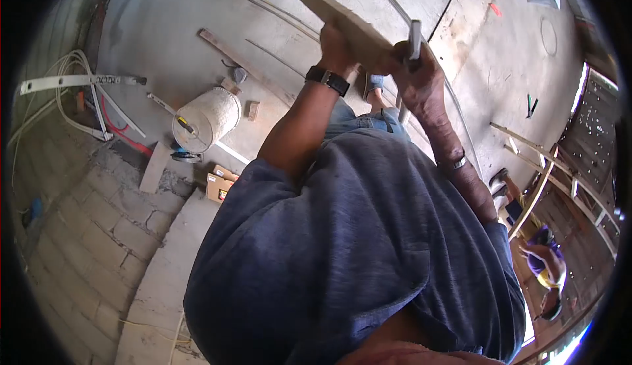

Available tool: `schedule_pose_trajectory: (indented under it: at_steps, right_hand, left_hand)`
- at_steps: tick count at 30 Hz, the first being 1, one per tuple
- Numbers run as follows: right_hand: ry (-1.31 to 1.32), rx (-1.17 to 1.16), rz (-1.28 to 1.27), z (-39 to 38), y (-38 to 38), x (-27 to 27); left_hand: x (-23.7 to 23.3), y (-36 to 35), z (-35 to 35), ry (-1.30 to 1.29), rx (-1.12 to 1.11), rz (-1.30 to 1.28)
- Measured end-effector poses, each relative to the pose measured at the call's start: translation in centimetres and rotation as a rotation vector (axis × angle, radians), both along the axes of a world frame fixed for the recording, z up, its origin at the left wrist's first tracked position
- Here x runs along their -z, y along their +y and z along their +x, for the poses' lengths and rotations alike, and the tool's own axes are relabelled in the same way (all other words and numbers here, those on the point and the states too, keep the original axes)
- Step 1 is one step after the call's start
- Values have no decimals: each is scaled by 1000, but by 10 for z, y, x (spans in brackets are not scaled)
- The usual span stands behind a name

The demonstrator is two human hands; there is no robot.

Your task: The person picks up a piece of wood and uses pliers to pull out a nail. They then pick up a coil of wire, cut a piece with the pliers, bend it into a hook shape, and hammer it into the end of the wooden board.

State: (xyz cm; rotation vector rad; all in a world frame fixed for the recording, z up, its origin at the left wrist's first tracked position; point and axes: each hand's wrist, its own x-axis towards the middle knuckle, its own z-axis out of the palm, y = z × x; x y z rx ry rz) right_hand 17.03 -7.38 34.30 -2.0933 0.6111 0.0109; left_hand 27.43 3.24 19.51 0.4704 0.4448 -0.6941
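Note:
A long pale wooden board (329, 11) slants across the top of the view. My left hand (337, 50), below a black wristwatch, is closed on the board's edge around its middle. At the board's lower right end is my right hand (419, 75), its fingers curled around a grey bar-shaped tool (415, 38) that has a dark part beside the fingers. I cannot tell what kind of tool it is. The board's end overlaps the right hand's fingers in this view.
A white bucket (209, 119) stands on the concrete floor at the left, near cables (69, 92), a wood offcut (155, 166) and small boxes (219, 183). A plank (243, 65) lies beyond it. Another person (544, 253) is at the right by a wooden frame (546, 167). Pliers (532, 107) lie nearby.

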Motion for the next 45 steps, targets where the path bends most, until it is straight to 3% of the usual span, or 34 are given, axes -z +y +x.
schedule_pose_trajectory:
  at_steps: [4,10,18,20,24,26,31,43,45]
  right_hand:
    - [-117,29,-27,28,-4,-11]
    - [-87,93,8,54,-6,-17]
    - [-98,44,172,64,15,-15]
    - [-99,-36,160,65,26,-20]
    - [-137,-209,158,71,53,-14]
    - [-3,-190,106,77,68,-28]
    - [11,-206,95,77,84,-27]
    - [-34,-185,265,69,68,-18]
    - [69,-204,211,70,66,-26]
  left_hand:
    - [-30,-14,6,-32,17,-60]
    - [-91,13,5,-87,131,-80]
    - [-97,41,-1,-175,35,-163]
    - [-94,49,-5,-192,-57,-225]
    - [-91,85,-3,-209,-49,-617]
    - [-91,92,-3,-58,-151,-423]
    - [-106,113,-9,-159,-138,-515]
    - [-102,104,-11,-151,-81,-380]
    - [-103,103,-11,-142,-78,-362]
